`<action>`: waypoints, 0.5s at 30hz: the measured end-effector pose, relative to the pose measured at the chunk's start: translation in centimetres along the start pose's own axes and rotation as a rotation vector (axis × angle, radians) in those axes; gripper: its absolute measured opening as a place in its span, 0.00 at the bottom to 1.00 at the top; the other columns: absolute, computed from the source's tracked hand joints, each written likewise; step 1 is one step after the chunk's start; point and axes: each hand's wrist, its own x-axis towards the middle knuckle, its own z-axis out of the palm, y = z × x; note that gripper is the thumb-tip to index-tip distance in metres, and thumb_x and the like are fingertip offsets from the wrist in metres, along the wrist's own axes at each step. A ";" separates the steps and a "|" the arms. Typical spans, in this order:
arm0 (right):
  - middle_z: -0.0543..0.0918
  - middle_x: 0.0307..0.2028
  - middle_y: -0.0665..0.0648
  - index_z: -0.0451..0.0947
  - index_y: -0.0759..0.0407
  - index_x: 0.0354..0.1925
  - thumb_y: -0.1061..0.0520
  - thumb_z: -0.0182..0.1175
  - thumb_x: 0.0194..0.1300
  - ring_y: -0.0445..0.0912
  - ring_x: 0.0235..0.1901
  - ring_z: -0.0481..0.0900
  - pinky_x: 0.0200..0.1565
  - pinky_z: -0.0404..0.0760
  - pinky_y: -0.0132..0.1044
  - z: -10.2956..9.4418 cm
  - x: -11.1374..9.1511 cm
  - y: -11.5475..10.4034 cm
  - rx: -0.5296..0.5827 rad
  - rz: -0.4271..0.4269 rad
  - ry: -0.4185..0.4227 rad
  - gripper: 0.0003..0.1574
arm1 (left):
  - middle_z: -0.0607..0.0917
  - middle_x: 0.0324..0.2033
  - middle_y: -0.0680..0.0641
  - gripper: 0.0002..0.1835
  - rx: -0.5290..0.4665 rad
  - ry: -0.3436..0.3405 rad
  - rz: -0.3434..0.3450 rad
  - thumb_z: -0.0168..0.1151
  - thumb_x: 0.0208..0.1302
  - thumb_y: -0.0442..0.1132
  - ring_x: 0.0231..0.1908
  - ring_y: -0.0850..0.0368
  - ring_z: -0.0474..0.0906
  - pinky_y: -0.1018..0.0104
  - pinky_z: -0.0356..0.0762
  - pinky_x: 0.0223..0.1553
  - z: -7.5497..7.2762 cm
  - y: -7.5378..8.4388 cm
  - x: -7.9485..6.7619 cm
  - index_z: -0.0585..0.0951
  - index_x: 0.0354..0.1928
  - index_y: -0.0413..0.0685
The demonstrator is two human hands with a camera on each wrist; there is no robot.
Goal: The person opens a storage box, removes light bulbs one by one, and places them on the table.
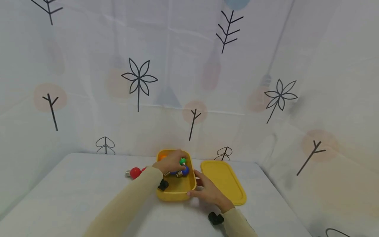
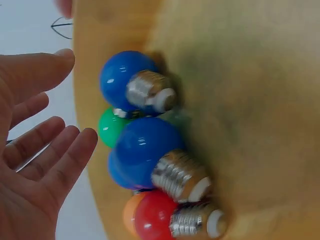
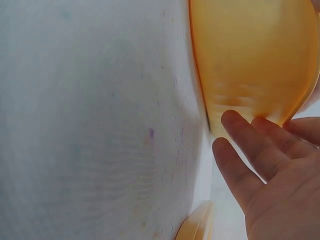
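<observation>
A yellow plastic box [image 1: 177, 195] holds several coloured light bulbs at its far end. My left hand [image 1: 171, 163] reaches over it, fingers spread and nothing between them in the left wrist view. Under that hand lie a blue bulb [image 2: 127, 77], another blue bulb [image 2: 150, 150], a green bulb [image 2: 110, 127] and a red bulb [image 2: 155, 217], metal bases toward the box's near end. An orange bulb [image 1: 163, 157] is partly covered. My right hand [image 1: 208, 191] rests its fairly straight fingers against the box's right wall, thumb by the near right corner.
The yellow lid [image 1: 226, 184] lies flat on the white table [image 1: 74, 194], right of the box. Left of the box sits a red bulb [image 1: 135, 173], with another red one partly behind my left sleeve. A patterned cloth [image 1: 177, 65] hangs behind the table.
</observation>
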 end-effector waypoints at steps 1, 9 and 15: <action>0.60 0.70 0.54 0.49 0.52 0.74 0.36 0.68 0.53 0.49 0.58 0.72 0.59 0.70 0.54 0.0 0.0 0.0 -0.002 -0.004 0.002 0.61 | 0.79 0.50 0.46 0.19 -0.019 0.000 -0.005 0.69 0.57 0.38 0.50 0.50 0.74 0.55 0.71 0.57 0.2 -0.2 0.1 0.80 0.52 0.47; 0.59 0.70 0.54 0.49 0.52 0.74 0.37 0.68 0.53 0.49 0.59 0.72 0.60 0.70 0.54 -0.1 -0.1 -0.1 0.002 -0.028 0.001 0.61 | 0.79 0.51 0.47 0.20 -0.053 0.002 -0.073 0.69 0.58 0.39 0.53 0.48 0.73 0.52 0.69 0.59 1.0 -0.8 0.4 0.80 0.53 0.49; 0.60 0.70 0.55 0.48 0.53 0.74 0.37 0.67 0.54 0.49 0.58 0.72 0.59 0.70 0.54 -0.2 -0.1 0.1 0.012 -0.027 -0.008 0.60 | 0.81 0.48 0.48 0.19 -0.038 0.007 -0.062 0.70 0.56 0.39 0.48 0.51 0.75 0.55 0.72 0.56 1.5 -0.8 0.7 0.81 0.52 0.49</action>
